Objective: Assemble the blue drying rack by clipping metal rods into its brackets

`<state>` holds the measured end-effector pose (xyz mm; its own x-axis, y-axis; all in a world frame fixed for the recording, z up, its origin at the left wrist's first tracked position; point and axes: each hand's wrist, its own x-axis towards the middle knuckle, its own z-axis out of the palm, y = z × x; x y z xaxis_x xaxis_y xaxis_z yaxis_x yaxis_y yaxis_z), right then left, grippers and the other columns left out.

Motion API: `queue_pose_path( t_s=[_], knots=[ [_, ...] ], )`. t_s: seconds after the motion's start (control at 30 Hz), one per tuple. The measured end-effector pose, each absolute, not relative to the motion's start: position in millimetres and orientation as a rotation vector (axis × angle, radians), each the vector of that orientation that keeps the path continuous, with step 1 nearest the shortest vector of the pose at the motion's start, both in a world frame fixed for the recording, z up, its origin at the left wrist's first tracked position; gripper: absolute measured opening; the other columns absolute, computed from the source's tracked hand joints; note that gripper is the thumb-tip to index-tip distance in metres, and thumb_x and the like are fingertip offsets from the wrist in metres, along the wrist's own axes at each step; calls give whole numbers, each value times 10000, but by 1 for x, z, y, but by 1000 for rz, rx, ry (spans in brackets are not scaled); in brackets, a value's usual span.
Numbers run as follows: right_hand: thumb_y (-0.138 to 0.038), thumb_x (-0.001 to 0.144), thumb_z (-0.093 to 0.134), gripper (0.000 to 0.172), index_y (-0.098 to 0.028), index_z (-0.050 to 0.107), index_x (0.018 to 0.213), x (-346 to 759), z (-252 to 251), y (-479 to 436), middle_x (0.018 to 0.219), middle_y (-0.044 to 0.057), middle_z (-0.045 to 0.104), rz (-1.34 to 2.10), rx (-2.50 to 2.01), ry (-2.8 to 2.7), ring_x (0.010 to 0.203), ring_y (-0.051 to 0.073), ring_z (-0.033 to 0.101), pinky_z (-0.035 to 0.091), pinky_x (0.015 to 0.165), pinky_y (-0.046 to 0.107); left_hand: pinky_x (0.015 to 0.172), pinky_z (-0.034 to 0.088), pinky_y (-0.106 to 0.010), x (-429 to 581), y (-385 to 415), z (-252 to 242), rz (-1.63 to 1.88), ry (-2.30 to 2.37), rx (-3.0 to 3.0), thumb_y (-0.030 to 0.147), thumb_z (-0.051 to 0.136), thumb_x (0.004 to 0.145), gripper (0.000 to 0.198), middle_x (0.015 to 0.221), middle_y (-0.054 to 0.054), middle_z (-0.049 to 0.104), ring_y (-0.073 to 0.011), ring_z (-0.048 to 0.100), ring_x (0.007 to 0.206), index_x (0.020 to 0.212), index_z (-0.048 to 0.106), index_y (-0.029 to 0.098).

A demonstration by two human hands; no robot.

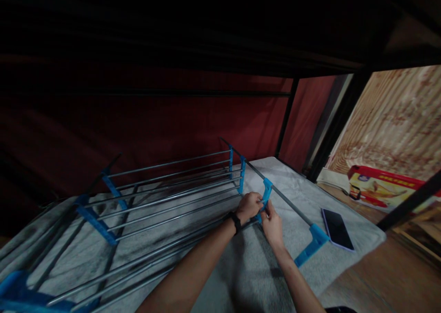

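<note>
A metal rack (172,196) of thin grey rods joined by blue plastic brackets lies on a bed with a light grey cover. My left hand (250,206), with a black band on its wrist, has its fingers closed on a blue bracket (268,189) that hangs from the long grey side pole (291,204). Right beside it, my right hand (272,222) pinches the lower part of the same bracket. Farther along the pole, near its front end, sits another blue bracket (315,245). My fingers partly hide the rod ends.
A phone (338,229) lies on the bed (365,232) to the right of the pole. Dark bed-frame posts (339,120) stand at the right, with a dark bar structure overhead. A red and yellow box (382,189) is on the floor beyond. Red cloth (172,124) hangs behind.
</note>
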<state>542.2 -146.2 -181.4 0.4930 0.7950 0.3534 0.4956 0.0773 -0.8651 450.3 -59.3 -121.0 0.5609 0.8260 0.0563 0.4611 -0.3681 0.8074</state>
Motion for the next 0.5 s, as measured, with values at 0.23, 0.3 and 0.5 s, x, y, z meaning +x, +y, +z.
queue_pose_path(
  t_s=[0.23,0.3,0.5],
  knots=[
    [-335,853,465,615,-169,571,1436,540,-181,-147,1234,142,732,323,-1579,-1108,1078,281,698,530,945,396,850,544,-267,447,-66,-113,561,1088,2134,150,631,840,267,988,-56,781,-175,715,912,1074,756,180],
    [-349,838,472,610,-176,588,1412,540,-179,-148,1225,137,733,332,-1558,-1106,1070,285,692,528,937,400,896,537,-286,445,-71,-108,551,1114,2211,160,623,860,295,1068,-73,776,-195,709,999,1126,747,187],
    [-418,806,488,608,-134,602,1331,549,-184,-148,1195,167,719,361,-1528,-1147,1028,307,668,507,915,417,1000,508,-438,445,-85,-99,505,1133,2469,351,682,880,402,1189,-113,723,-278,668,1114,1255,681,207]
  ],
)
